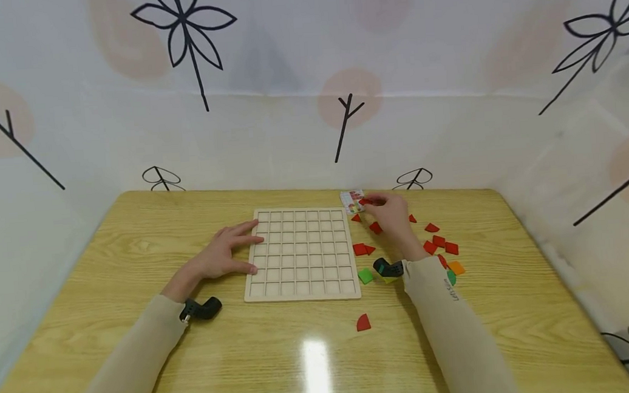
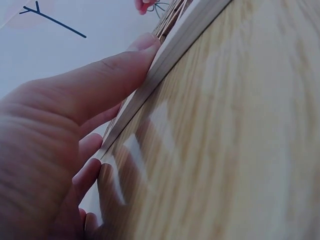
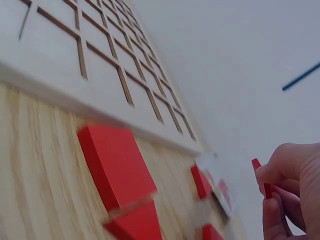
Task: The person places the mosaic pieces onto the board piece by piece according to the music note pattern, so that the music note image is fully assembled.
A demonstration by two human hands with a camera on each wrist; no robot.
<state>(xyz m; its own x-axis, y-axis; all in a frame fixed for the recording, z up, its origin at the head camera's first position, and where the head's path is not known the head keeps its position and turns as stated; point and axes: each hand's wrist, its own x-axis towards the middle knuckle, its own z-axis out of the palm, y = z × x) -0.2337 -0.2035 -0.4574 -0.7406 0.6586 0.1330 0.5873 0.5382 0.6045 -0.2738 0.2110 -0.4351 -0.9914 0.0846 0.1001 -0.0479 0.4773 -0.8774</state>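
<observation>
A pale wooden grid board [image 1: 303, 299] with square recesses lies flat on the table, its cells bare. My left hand [image 1: 217, 255] rests along the board's left edge, fingers spread and fairly straight; in the left wrist view the thumb [image 2: 115, 75] touches the rim. Past the board's far right corner, my right hand [image 1: 392, 215] pinches a red tile [image 3: 262, 177] between thumb and fingers, raised above the printed card [image 1: 351, 202]. That tile's full outline is hidden by the fingers.
Several red pieces, such as a red square [image 1: 359, 249] and a red quarter circle [image 1: 363, 323], lie right of the board. A green tile [image 1: 366, 276], an orange tile [image 1: 456, 267] and a dark green piece [image 1: 451, 277] are among them. A patterned cloth [image 1: 288, 137] hangs behind the table.
</observation>
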